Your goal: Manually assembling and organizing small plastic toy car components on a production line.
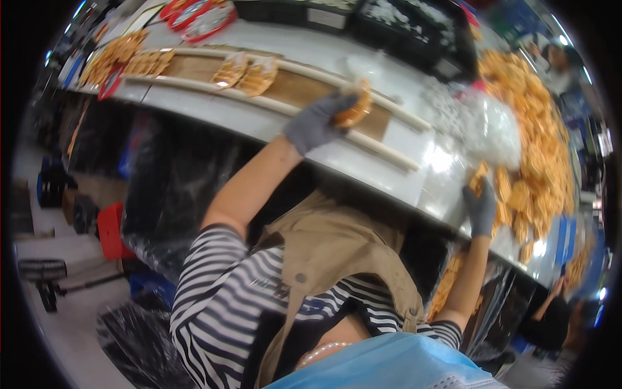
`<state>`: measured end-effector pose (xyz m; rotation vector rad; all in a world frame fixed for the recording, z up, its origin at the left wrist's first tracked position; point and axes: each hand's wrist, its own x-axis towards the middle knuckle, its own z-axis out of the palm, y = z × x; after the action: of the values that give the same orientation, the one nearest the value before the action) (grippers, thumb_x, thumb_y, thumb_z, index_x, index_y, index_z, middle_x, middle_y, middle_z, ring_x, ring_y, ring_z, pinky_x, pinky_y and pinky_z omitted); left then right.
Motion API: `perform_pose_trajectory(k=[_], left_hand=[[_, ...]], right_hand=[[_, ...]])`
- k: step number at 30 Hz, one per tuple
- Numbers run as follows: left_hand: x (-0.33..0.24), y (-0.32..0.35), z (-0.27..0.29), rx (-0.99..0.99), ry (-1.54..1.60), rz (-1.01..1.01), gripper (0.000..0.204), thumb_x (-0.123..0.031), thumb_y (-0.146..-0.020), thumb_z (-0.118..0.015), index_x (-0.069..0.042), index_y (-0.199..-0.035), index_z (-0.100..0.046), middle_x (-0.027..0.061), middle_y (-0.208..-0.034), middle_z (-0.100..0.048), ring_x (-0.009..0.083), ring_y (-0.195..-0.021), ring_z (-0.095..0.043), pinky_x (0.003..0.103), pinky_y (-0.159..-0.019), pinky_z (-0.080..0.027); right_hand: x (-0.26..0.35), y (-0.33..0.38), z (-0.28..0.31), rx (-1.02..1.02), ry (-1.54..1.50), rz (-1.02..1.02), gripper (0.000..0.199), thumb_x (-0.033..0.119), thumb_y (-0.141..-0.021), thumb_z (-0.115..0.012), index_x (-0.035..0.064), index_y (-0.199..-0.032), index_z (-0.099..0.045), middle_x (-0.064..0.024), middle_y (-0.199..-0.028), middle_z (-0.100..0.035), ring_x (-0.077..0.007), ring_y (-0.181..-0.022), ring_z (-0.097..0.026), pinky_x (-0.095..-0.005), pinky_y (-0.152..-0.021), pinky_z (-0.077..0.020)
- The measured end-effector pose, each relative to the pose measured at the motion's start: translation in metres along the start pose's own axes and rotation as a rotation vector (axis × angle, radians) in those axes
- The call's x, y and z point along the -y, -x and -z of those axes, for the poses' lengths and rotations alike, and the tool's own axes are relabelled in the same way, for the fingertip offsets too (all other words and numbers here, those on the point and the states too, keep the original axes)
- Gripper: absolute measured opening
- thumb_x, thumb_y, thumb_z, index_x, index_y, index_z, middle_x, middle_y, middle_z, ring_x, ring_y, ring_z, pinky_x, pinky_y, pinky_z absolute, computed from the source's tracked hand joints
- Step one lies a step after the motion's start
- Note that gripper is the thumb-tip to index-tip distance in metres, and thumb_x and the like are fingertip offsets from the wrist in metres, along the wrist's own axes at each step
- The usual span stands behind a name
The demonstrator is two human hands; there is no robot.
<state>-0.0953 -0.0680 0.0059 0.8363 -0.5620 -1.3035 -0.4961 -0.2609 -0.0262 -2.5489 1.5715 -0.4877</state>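
A stack of golden-orange crackers [354,110] sits in the grip of the left hand [317,122], which wears a grey glove and closes its fingers round the stack over a brown wooden channel [304,87] bordered by two pale rails on the white worktop [389,172]. Further along that channel, away from the hand, lie two wrapped packs of crackers [246,72], and beyond them a row of more crackers [148,63] near the far end. The right hand [481,206], also in a grey glove, pinches a single cracker [478,177] between narrowed fingers at the edge of a large loose heap of crackers [534,129] that spreads over the worktop's right part. Between the two hands a clear plastic bag [489,126] lies crumpled beside the heap. Red-rimmed trays [197,16] stand at the far side of the worktop, next to dark crates [402,26]. In the foreground the person wears a striped shirt and a tan apron [337,249].
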Motion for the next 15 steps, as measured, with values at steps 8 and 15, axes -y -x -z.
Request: perform_pose_trajectory(k=[8, 15], left_hand=[[0.009, 0.009, -0.028, 0.086, 0.194, 0.215, 0.059, -0.021, -0.080, -0.073, -0.003, -0.128, -0.044, 0.0080, -0.113, -0.055, 0.0186, -0.102, -0.057, 0.032, -0.090, -0.052], [0.025, 0.009, -0.058, 0.252, 0.203, 0.240, 0.059, -0.013, -0.079, -0.070, -0.001, -0.129, -0.041, 0.0120, -0.121, -0.053, 0.0239, -0.112, -0.055, 0.038, -0.089, -0.052]], right_hand=[[0.046, 0.002, 0.036, -0.085, -0.228, -0.125, 0.030, 0.016, -0.082, -0.065, 0.0033, -0.107, -0.053, -0.0138, -0.078, -0.060, -0.0238, -0.067, -0.060, -0.0313, -0.063, -0.0462], [0.117, 0.005, 0.075, 0.290, -0.974, -0.070, 0.023, 0.008, -0.086, -0.061, -0.0015, -0.106, -0.059, -0.0010, -0.086, -0.058, -0.0075, -0.076, -0.051, -0.0210, -0.067, -0.0426]])
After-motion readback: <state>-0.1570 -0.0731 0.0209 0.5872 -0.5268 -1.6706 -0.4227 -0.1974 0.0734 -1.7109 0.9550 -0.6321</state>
